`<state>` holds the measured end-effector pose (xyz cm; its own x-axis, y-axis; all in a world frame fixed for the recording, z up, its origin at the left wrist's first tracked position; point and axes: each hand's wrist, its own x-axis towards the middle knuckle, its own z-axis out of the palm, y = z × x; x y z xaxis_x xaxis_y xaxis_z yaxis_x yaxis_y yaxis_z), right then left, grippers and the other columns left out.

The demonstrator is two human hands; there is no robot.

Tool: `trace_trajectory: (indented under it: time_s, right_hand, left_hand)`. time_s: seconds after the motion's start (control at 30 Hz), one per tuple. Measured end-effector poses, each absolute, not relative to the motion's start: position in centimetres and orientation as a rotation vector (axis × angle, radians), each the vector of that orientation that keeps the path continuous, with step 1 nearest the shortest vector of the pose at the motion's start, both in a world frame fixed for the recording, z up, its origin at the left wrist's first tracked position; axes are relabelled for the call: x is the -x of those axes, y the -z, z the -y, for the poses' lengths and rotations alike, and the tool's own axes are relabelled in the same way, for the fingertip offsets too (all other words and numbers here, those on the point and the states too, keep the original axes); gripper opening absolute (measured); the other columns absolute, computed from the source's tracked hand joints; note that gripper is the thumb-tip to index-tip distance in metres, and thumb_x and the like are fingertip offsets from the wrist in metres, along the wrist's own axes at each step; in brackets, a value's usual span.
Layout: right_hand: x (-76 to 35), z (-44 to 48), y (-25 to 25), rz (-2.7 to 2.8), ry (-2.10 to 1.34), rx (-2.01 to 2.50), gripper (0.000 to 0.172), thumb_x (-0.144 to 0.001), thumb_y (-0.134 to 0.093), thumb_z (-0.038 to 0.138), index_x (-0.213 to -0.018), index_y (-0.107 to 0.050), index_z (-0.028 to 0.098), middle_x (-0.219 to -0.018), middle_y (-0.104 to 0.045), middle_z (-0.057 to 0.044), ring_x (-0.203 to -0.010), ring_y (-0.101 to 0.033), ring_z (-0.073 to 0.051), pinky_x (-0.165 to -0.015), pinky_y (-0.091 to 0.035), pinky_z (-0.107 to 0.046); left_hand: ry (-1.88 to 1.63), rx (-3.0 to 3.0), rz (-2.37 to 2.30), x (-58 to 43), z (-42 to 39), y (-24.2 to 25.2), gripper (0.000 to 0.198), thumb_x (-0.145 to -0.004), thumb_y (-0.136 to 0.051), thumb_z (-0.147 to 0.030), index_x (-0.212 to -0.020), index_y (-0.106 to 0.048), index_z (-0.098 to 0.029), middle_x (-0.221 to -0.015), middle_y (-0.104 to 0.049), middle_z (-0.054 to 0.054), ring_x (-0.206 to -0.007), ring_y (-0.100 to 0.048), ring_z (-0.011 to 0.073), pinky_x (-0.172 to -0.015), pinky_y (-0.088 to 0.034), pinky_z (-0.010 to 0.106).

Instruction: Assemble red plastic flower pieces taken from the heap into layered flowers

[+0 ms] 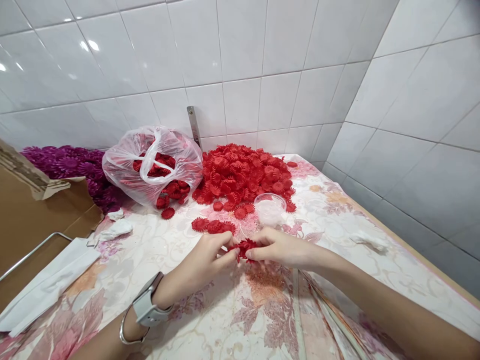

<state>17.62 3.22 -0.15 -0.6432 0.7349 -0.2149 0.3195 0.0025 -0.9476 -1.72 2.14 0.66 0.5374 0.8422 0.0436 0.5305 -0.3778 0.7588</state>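
My left hand [208, 257] and my right hand [279, 247] meet over the flowered tablecloth [180, 310]. Both pinch the same red ruffled flower piece [244, 248] between their fingertips. The left wrist wears a grey watch and a thin bangle. Just beyond the hands lies a short row of red flower pieces [213, 226]. A big heap of the same red pieces [243, 175] rises against the tiled wall. A small clear plastic cup [270, 207] stands in front of that heap.
A clear plastic bag [153, 167] holds more red pieces at the back left. Purple flower pieces [71, 165] are piled behind a cardboard box [33, 210]. White paper [48, 285] lies at the left. Tiled walls close the back and right; the table edge runs along the right.
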Motion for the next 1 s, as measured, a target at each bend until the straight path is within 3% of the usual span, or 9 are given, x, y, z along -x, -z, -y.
trace_trajectory:
  time_s: [0.27,0.4,0.53,0.67,0.8,1.0]
  right_hand:
    - [-17.4,-3.2,0.1,1.564,-2.297,0.539,0.014,-0.063,-0.052,0.014,-0.058,-0.064,0.009,-0.050,-0.056,-0.001,-0.046,-0.049,-0.009,-0.047,-0.036,-0.021]
    - [-16.3,-2.7,1.6,1.138,-2.423,0.328,0.020,-0.054,-0.049,0.014,-0.034,-0.049,0.014,-0.046,-0.058,-0.005,-0.049,-0.057,-0.014,-0.045,-0.042,-0.022]
    - [-15.4,-2.5,2.8,0.748,-2.462,0.261,0.031,-0.056,-0.048,0.021,-0.029,-0.034,0.019,-0.033,-0.045,-0.001,-0.041,-0.056,-0.016,-0.039,-0.045,-0.024]
    - [-15.2,-2.3,2.9,0.653,-2.413,0.271,0.038,-0.061,-0.045,0.023,-0.031,-0.023,0.020,-0.030,-0.034,0.002,-0.040,-0.056,-0.014,-0.045,-0.047,-0.020]
    - [-15.3,-2.0,2.6,0.631,-2.392,0.296,0.037,-0.063,-0.044,0.023,-0.032,-0.023,0.021,-0.029,-0.031,0.002,-0.044,-0.060,-0.015,-0.048,-0.048,-0.020]
    - [-14.9,-1.6,2.0,0.590,-2.355,0.340,0.033,-0.059,-0.045,0.022,-0.032,-0.028,0.020,-0.032,-0.036,0.003,-0.046,-0.062,-0.016,-0.053,-0.050,-0.022]
  left_hand:
    - [-0.472,-1.582,-0.809,1.9,-1.9,-2.0,0.018,-0.073,-0.049,-0.021,-0.058,-0.039,-0.018,-0.061,-0.041,-0.005,-0.056,-0.037,0.0081,-0.054,-0.033,0.021]
    - [-0.542,-1.280,-0.691,1.5,-1.7,-1.4,0.021,-0.065,-0.053,-0.017,-0.054,-0.035,-0.018,-0.054,-0.037,-0.006,-0.048,-0.034,0.0058,-0.053,-0.038,0.020]
    - [-0.661,-0.962,-0.665,1.1,-1.9,-0.5,0.017,-0.063,-0.055,-0.015,-0.058,-0.039,-0.017,-0.057,-0.046,-0.004,-0.051,-0.048,0.0075,-0.063,-0.047,0.026]
    - [-0.767,-0.825,-0.630,0.8,-1.9,-0.4,0.011,-0.061,-0.055,-0.009,-0.062,-0.046,-0.015,-0.061,-0.053,-0.002,-0.063,-0.059,0.0124,-0.076,-0.049,0.032]
    - [-0.772,-0.795,-0.579,0.8,-1.7,-0.6,0.009,-0.059,-0.055,-0.009,-0.060,-0.048,-0.014,-0.060,-0.054,-0.002,-0.065,-0.062,0.0141,-0.083,-0.049,0.037]
    - [-0.793,-0.811,-0.583,0.8,-1.7,-0.5,0.012,-0.056,-0.054,-0.008,-0.053,-0.044,-0.015,-0.052,-0.051,-0.004,-0.055,-0.060,0.0121,-0.079,-0.051,0.034]
